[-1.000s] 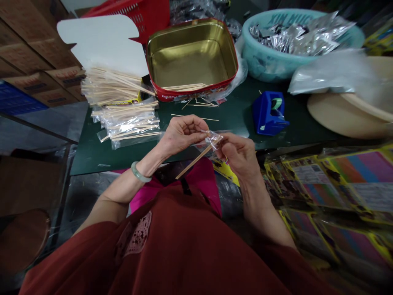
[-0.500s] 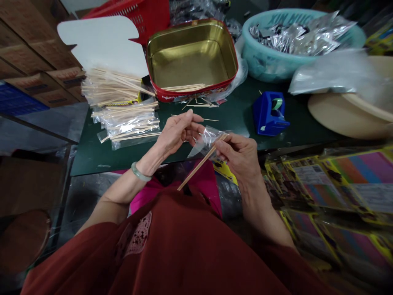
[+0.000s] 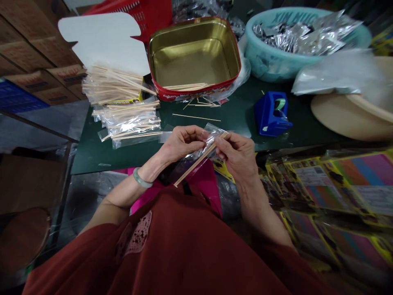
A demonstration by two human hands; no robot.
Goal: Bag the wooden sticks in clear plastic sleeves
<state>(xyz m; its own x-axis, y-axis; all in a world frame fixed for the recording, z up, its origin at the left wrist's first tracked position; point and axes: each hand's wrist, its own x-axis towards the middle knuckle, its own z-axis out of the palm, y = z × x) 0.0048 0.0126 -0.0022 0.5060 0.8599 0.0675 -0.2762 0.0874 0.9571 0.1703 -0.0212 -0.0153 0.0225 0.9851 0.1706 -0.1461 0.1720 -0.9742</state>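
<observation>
Thin wooden sticks slant over my lap, with a clear plastic bag around them. My right hand pinches the upper end of the sticks together with the bag. Closed on the bag's left side is my left hand, its thumb and fingers pressed together on the film. Just beyond the hands, a single loose stick lies on the dark green table. Bagged bundles of sticks are piled to the left, by an opened white box flap.
A red tin with a few sticks inside stands at the back, beside a red basket. To the right are a blue tape dispenser, a teal basin of silvery packets and a beige bowl. Colourful packs lie lower right.
My left hand has come down from above the bag and closed on its film. The bag now lies along the sticks. My right hand keeps its pinch almost in place.
</observation>
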